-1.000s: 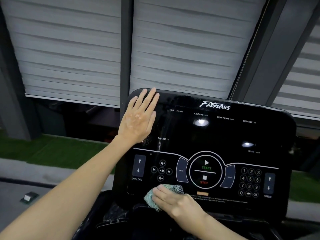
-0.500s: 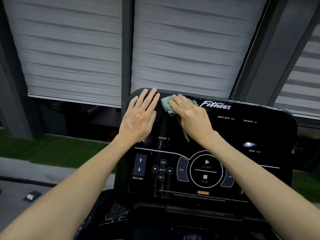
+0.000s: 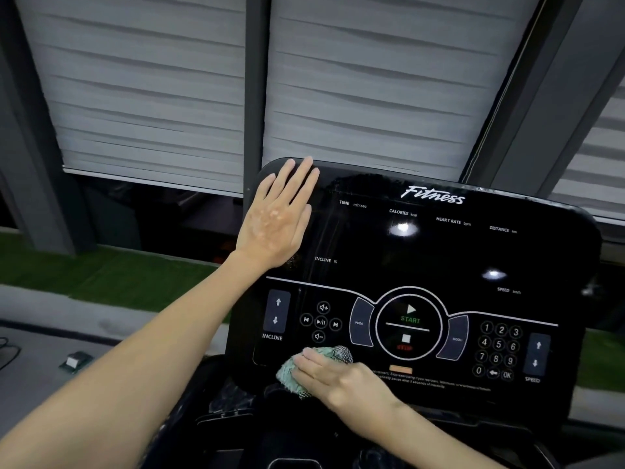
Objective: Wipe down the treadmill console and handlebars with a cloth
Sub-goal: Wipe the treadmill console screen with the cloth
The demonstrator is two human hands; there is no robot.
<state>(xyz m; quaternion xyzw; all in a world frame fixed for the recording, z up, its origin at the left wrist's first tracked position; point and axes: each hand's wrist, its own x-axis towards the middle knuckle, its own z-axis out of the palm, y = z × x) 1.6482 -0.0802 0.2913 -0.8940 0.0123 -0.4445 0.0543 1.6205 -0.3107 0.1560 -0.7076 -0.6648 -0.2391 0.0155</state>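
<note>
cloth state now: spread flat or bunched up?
Bunched. The cloth is a crumpled wad under the right hand, bulging out above and below its fingers near the console bottom edge.

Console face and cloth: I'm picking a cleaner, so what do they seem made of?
Console face: probably glossy black plastic or glass; bright glare spots and faint streaks show on it. Cloth: soft teal fabric, fuzzy-looking, with a checked patch, bunched under the right hand.
</note>
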